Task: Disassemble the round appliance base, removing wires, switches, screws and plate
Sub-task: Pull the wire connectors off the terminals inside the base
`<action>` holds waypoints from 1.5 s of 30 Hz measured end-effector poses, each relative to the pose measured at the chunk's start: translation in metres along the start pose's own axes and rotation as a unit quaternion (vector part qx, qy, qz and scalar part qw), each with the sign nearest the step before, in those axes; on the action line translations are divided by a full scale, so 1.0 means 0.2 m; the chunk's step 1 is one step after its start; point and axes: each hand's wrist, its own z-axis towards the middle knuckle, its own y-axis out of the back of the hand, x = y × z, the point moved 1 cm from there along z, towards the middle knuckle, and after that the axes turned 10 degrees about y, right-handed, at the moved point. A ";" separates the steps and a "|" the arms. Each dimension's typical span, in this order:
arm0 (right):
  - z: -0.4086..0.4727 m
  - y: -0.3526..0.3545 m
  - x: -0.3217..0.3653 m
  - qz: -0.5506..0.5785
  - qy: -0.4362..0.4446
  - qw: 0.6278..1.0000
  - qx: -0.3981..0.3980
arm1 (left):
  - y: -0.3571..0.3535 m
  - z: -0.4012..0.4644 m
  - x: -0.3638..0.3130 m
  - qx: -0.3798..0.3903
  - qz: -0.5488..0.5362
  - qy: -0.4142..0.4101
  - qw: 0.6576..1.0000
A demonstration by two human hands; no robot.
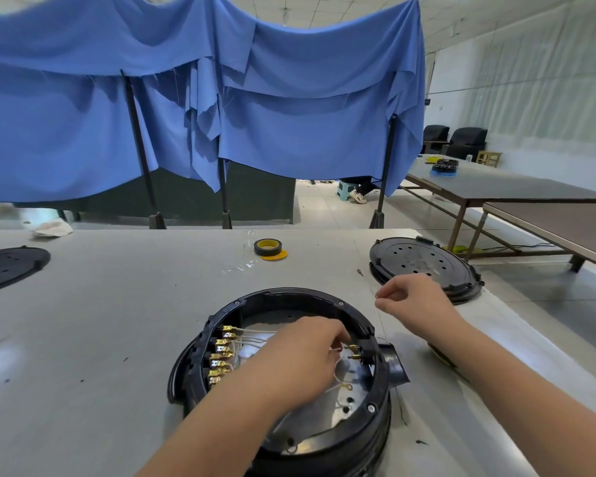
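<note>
At the table's near edge sits the opened round appliance base (279, 380), where the left hand (300, 356) pinches pale wires (255, 339) just left of the brass terminals (353, 352), while the right hand (413, 301), fingers pinched together, hovers beyond its right rim.

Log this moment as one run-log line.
phase: wire removal | left hand: inside round base, fingers at right-side terminals | right hand: raised beside base, pinched, contents unclear | plate: in place
</note>
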 end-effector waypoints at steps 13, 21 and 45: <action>0.17 -0.21 -0.08 -0.116 -0.054 0.991 0.033 | -0.01 0.01 0.01 -0.003 0.021 -0.021 1.000; -0.06 -0.12 0.07 0.186 -0.026 0.982 -0.024 | -0.01 0.02 0.02 -0.002 0.014 -0.025 1.000; -0.25 -0.23 0.11 0.331 -0.012 0.943 -0.033 | 0.04 0.08 -0.07 0.014 0.090 -0.059 0.994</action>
